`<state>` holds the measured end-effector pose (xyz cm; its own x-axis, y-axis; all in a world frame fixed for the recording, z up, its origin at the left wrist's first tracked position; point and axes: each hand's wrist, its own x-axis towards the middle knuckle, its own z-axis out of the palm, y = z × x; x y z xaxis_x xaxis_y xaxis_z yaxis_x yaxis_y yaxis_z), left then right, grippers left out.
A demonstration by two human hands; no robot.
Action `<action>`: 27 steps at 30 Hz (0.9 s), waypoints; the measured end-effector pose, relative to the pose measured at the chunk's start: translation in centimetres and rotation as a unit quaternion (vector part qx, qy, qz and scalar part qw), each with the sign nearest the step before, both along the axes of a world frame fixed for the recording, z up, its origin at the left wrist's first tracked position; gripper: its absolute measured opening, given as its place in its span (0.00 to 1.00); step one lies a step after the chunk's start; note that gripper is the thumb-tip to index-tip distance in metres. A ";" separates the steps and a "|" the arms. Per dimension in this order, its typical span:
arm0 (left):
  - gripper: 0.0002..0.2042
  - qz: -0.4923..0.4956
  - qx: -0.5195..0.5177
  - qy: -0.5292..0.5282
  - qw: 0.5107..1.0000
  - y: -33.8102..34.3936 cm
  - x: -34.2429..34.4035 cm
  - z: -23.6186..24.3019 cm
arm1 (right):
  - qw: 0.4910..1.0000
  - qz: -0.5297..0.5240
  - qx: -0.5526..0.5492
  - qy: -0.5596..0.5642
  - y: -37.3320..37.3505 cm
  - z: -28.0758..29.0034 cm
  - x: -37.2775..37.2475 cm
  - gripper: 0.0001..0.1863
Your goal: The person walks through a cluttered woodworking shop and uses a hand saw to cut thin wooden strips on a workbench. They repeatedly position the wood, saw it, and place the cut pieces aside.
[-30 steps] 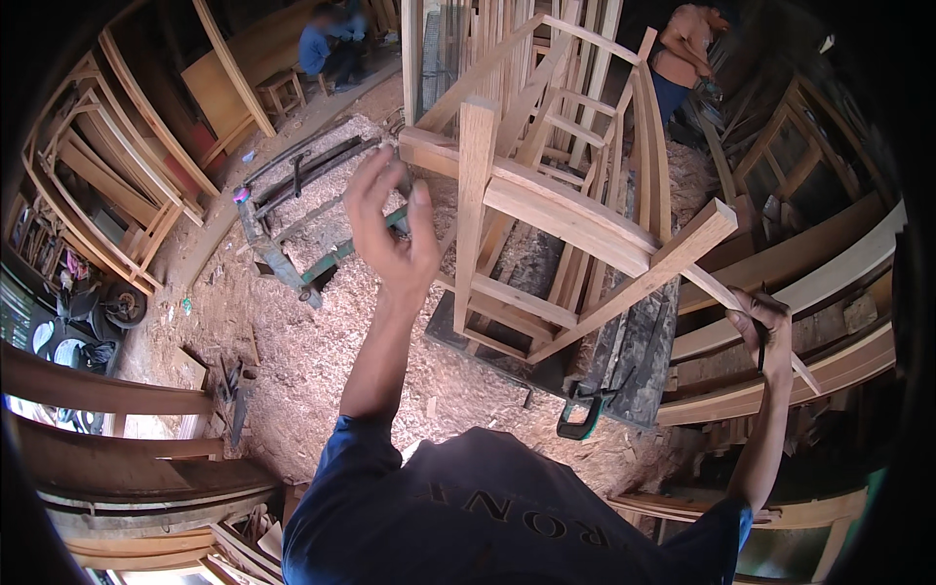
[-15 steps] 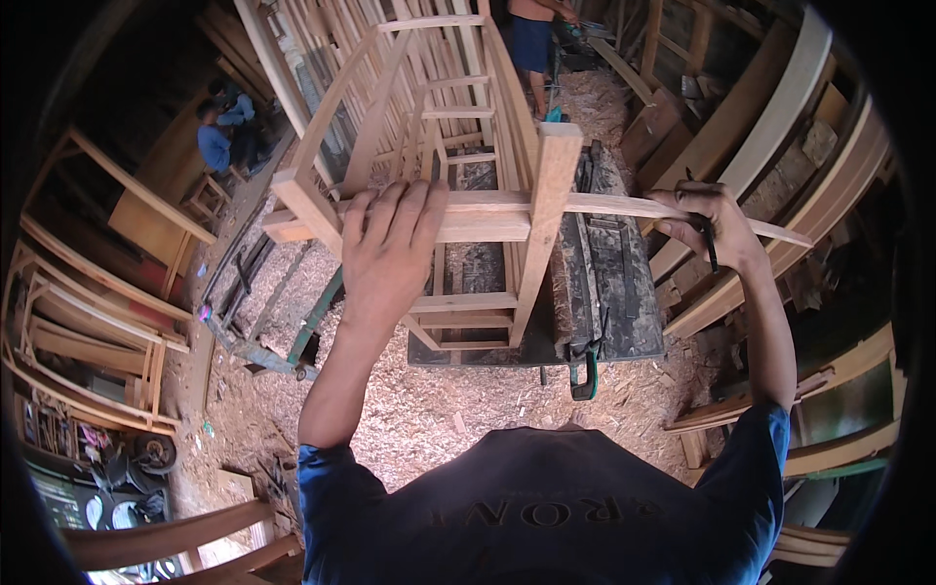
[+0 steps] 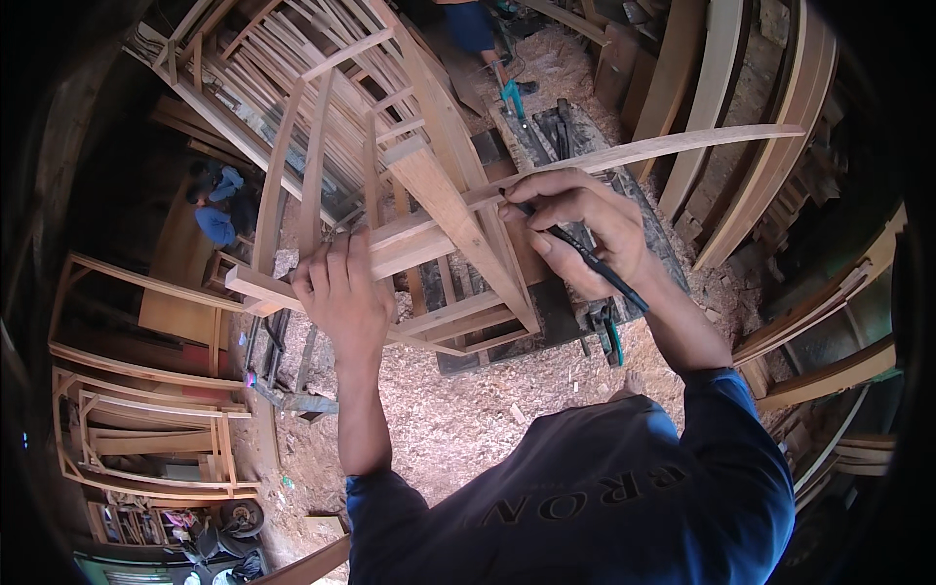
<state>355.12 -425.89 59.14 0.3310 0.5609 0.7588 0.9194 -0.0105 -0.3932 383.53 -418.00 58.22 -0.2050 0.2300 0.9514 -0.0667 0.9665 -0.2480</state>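
A pale wooden frame (image 3: pixel 458 239) with slanted posts and rungs stands over a dark, worn bench (image 3: pixel 536 141). A thin, slightly curved strip (image 3: pixel 702 138) lies along its near crossbar (image 3: pixel 405 255) and juts out to the right. My left hand (image 3: pixel 343 292) has its fingers curled over the crossbar's left part. My right hand (image 3: pixel 585 224) grips a black pen-like tool (image 3: pixel 614 278), its tip at the strip beside the slanted post. A clamp (image 3: pixel 612 341) sits at the bench's near edge, below that hand.
A person in blue (image 3: pixel 219 210) crouches at the left; another (image 3: pixel 468 29) stands beyond the bench. Curved boards (image 3: pixel 741 205) lean at the right. Wooden frames (image 3: pixel 156 419) stand at the left. Wood shavings (image 3: pixel 468 409) cover the floor, and more slats (image 3: pixel 253 88) lie behind the frame.
My left hand has come down from the air onto the crossbar. My right hand has moved left from the strip's outer part to beside the post. The view has also turned.
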 end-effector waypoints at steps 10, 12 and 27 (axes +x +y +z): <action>0.21 -0.021 0.013 -0.033 0.999 -0.4 -0.2 0.1 | 0.997 0.000 -0.020 0.074 1.2 -1.1 -2.7 0.17; 0.21 -0.021 -0.002 -0.045 0.999 -0.6 -0.3 -0.1 | 0.997 -0.011 -0.006 0.071 1.5 -1.0 -3.3 0.21; 0.19 -0.048 0.001 -0.082 0.995 -0.6 -0.7 -1.0 | 0.973 0.065 -0.075 0.209 2.1 -2.5 -5.2 0.19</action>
<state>354.41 -426.46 58.10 0.2538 0.5320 0.8078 0.9662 -0.1006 -0.2374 378.32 -415.93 55.68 0.1564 0.3702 0.9157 -0.3104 0.8986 -0.3102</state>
